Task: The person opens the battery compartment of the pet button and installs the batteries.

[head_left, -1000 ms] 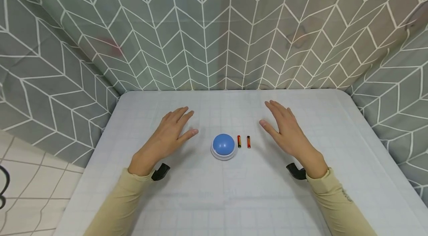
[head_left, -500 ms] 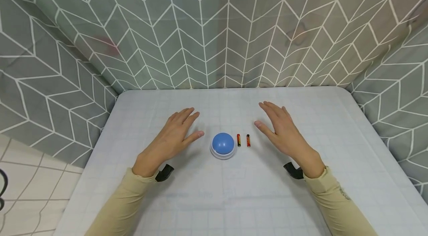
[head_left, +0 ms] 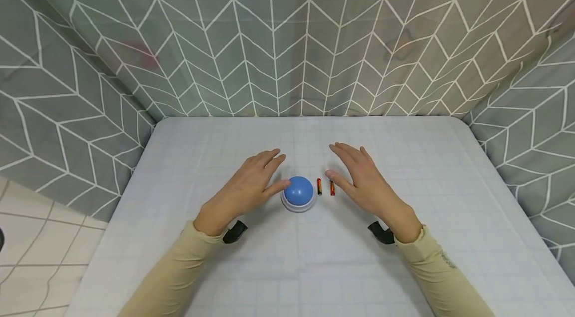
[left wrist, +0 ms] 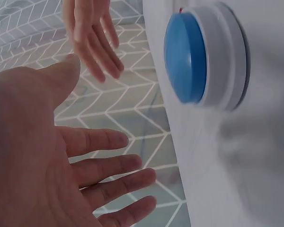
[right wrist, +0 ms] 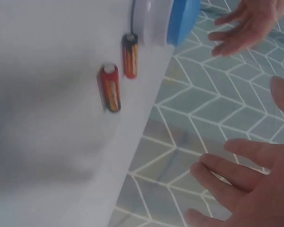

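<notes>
A round push button with a blue dome (head_left: 299,190) and a white base (left wrist: 225,56) sits on the white table. Right of it, two small red, orange and black batteries lie side by side, one nearer the button (head_left: 319,186) (right wrist: 130,56) and the other farther right (head_left: 332,188) (right wrist: 111,90). My left hand (head_left: 249,184) hovers left of the button, fingers extended; its thumb overlaps the dome's edge in the head view, but the left wrist view shows them apart. Above and right of the batteries, my right hand (head_left: 366,179) is held with fingers spread, holding nothing.
A white, faintly gridded cloth covers the table (head_left: 296,277). Grey curtains (head_left: 287,37) with white chevron lines stand along its back and both sides. Tiled floor (head_left: 36,247) shows at the lower left. A black strap piece (head_left: 235,232) sticks out at each wrist.
Both hands have moved inward, the left one to the right and the right one to the left, nearer the button and batteries. The button and batteries stay in place on the table.
</notes>
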